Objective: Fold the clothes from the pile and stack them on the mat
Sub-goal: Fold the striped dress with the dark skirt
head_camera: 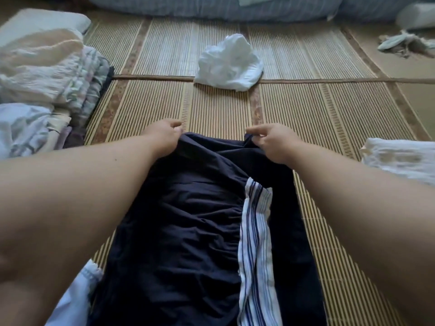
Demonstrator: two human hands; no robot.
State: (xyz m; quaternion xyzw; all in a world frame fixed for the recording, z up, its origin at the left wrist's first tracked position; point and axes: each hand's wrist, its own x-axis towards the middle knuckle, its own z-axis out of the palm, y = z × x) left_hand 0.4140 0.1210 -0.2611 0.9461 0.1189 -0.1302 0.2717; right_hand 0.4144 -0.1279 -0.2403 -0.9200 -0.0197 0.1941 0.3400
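A dark navy garment (193, 212) lies stretched out on the woven straw mat (317, 114), running from the bottom edge up to the middle. A white cloth with blue stripes (255, 243) lies along its right side. My left hand (164, 135) pinches the garment's far left corner. Its far right corner is pinched by my right hand (273, 142). Both arms reach forward over the cloth. A crumpled white garment (229, 63) sits alone farther up the mat.
Folded pale clothes (47, 74) are stacked at the left, with a pillow (42, 22) behind them. A folded white cloth (400, 158) lies at the right edge. Blue striped bedding (211, 5) runs along the back. A light blue cloth (77, 290) shows at the bottom left.
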